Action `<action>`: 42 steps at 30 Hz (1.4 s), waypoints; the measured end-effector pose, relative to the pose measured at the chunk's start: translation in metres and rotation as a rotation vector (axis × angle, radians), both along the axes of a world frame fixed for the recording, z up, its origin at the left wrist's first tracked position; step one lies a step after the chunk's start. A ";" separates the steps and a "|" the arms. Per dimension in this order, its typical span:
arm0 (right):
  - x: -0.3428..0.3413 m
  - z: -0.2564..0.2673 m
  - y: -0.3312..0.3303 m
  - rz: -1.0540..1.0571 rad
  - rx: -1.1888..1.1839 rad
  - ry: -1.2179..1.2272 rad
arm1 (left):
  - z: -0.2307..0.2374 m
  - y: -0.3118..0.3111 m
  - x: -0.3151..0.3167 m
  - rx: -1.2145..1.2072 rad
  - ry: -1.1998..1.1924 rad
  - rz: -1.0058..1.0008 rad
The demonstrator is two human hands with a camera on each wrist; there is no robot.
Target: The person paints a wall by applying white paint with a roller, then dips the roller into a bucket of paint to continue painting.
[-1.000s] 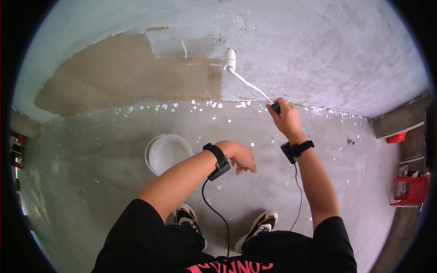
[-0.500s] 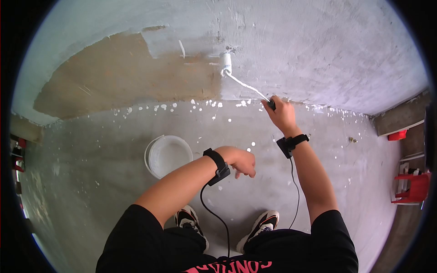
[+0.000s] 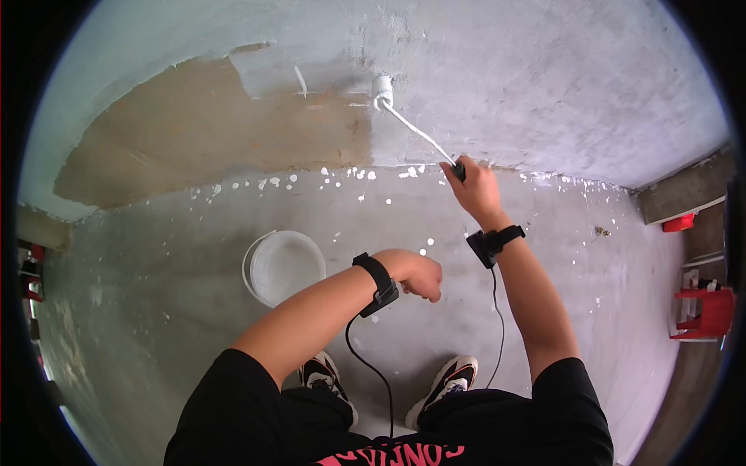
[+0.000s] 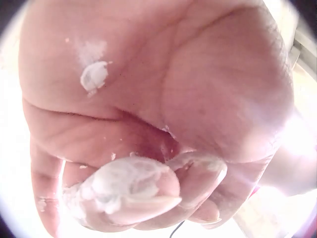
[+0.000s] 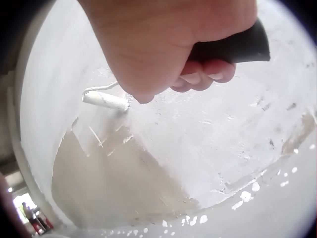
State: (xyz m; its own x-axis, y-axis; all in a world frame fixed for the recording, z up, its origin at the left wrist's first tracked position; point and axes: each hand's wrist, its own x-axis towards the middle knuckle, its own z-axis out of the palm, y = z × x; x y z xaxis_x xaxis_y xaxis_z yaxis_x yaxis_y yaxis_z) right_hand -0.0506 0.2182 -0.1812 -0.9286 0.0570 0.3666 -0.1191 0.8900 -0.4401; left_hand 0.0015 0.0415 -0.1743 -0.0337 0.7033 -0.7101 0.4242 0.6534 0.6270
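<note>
My right hand point(image 3: 479, 191) grips the black handle point(image 5: 233, 47) of a paint roller, fingers wrapped round it. The white roller head point(image 3: 381, 88) lies against the wall, just right of the bare brown patch point(image 3: 225, 116); its paint-coated wire frame slants down to my hand. The left hand point(image 3: 420, 273) hangs over the floor, holding nothing. In the left wrist view its fingers bend loosely towards the palm, and wet white paint coats one fingertip point(image 4: 131, 186). Left of that hand stands a white bucket point(image 3: 264, 260), partly behind my forearm.
White paint drops point(image 3: 371, 175) dot the grey floor point(image 3: 194, 311) along the wall's foot. My shoes point(image 3: 444, 382) stand close below the hands. A cable point(image 3: 367, 363) runs down from the left wrist. Red chairs point(image 3: 709, 314) stand at the far right.
The roller head first dipped slightly, then moved up the wall and a little left. My right hand shifted up and left with it. The left hand drifted slightly right.
</note>
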 end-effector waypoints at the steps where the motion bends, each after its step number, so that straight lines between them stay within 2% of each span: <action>1: -0.001 -0.001 -0.001 -0.001 -0.004 -0.004 | -0.001 0.000 0.001 -0.004 -0.004 -0.001; 7: 0.000 0.002 -0.006 0.011 -0.044 0.015 | -0.014 0.000 0.001 0.001 0.038 -0.049; 10: -0.001 0.005 -0.006 -0.049 -0.002 -0.056 | -0.013 0.000 0.001 -0.038 0.059 -0.063; 13: -0.001 0.005 -0.008 -0.008 -0.060 -0.008 | -0.012 -0.001 -0.001 -0.047 0.040 -0.058; 15: -0.002 0.008 -0.008 -0.045 -0.041 -0.071 | -0.012 -0.001 0.002 -0.034 0.034 -0.033; 18: 0.001 0.005 -0.010 -0.017 -0.058 0.028 | -0.008 -0.001 0.002 -0.059 0.034 -0.041; 21: -0.002 0.004 -0.006 -0.037 -0.031 -0.048 | -0.009 -0.001 0.004 -0.065 0.032 -0.048; 25: -0.001 0.002 -0.002 -0.020 -0.055 -0.005 | -0.007 -0.001 0.004 -0.086 0.041 -0.059; 34: 0.002 0.005 0.003 -0.040 0.000 -0.061 | -0.012 0.001 0.008 -0.098 0.035 -0.062; 42: 0.005 0.006 0.001 -0.027 0.052 0.006 | -0.014 0.001 0.009 -0.096 0.039 -0.073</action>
